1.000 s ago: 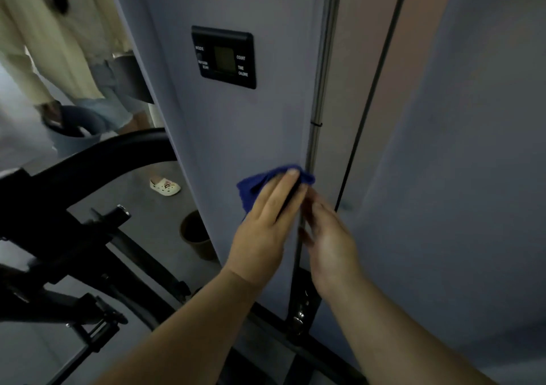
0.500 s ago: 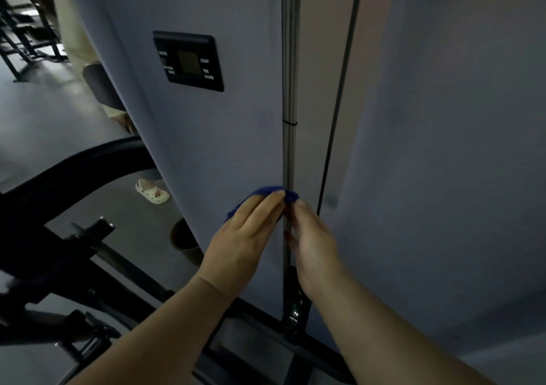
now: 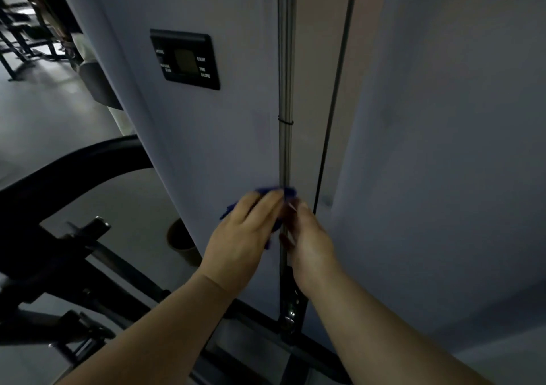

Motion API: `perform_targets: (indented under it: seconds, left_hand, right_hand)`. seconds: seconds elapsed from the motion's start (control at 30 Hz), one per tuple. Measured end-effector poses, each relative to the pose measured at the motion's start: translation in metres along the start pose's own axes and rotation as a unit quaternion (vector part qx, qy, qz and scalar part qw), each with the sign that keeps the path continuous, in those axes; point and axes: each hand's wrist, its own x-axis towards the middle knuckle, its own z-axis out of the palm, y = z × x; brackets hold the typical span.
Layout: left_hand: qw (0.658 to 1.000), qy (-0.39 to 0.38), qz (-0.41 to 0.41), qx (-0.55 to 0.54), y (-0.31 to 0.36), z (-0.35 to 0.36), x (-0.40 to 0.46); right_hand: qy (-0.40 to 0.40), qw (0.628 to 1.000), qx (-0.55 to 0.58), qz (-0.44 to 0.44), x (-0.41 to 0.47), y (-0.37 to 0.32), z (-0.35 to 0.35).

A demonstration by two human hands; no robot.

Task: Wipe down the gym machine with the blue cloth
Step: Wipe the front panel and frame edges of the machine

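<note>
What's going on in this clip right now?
A person is wiping a gym machine. The left hand presses a blue cloth against the upright metal rod beside the grey panel, while the right hand steadies the rod from the other side. A small black display sits higher on the panel, untouched.

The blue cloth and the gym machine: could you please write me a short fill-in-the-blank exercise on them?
1. The cloth under the left hand is ____ in colour.
2. Both hands meet at the vertical metal ____, below its black band.
3. The right hand lies to the ____ of the rod.
4. The display panel sits ____ the hands.

Missing words: blue; rod; right; above
</note>
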Motion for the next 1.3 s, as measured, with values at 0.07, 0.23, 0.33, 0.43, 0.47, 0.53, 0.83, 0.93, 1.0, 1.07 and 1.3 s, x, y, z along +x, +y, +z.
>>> perform_targets:
  seconds: [0.07, 0.23, 0.33, 0.43, 0.47, 0.53, 0.83, 0.93, 1.0, 1.07, 1.3]
  left_hand:
    - [0.998, 0.063, -0.028, -0.001, 0.003, -0.017, 0.024]
    - [0.986, 0.088, -0.127, -0.056, 0.010, -0.012, 0.019]
    - [0.978, 0.069, -0.177, -0.080, 0.021, -0.003, 0.000]
    - [0.968, 0.152, -0.174, -0.099, 0.024, -0.017, 0.029]
    - [0.964, 0.183, -0.164, -0.097, 0.023, -0.025, 0.043]
    - [0.964, 0.209, -0.140, -0.089, 0.018, -0.032, 0.058]
    - [0.949, 0.211, -0.186, -0.141, 0.006, -0.030, 0.046]
    - [0.945, 0.240, -0.186, -0.122, -0.014, -0.036, 0.054]
    - [0.941, 0.223, -0.216, -0.133, -0.014, -0.028, 0.043]
    - [0.938, 0.199, -0.233, -0.163, -0.004, -0.024, 0.033]
    - [0.895, 0.246, -0.330, -0.172, -0.051, -0.050, 0.059]
  right_hand:
    - [-0.001, 1.000, -0.007, -0.012, -0.001, -0.001, 0.001]
    - [-0.012, 0.992, -0.079, -0.093, -0.013, -0.008, 0.011]
    - [-0.020, 0.989, -0.100, -0.105, -0.018, -0.017, 0.014]
    - [-0.013, 0.982, -0.126, -0.142, -0.021, -0.027, 0.017]
    - [-0.013, 0.980, -0.128, -0.154, -0.021, -0.030, 0.020]
    - [-0.006, 0.979, -0.115, -0.167, -0.023, -0.037, 0.027]
    - [0.002, 0.963, -0.132, -0.234, -0.034, -0.055, 0.057]
    - [0.023, 0.959, -0.136, -0.248, -0.031, -0.050, 0.061]
    - [0.043, 0.950, -0.154, -0.267, -0.031, -0.044, 0.065]
    - [0.062, 0.938, -0.176, -0.294, -0.033, -0.042, 0.072]
    - [0.094, 0.923, -0.203, -0.313, -0.037, -0.050, 0.098]
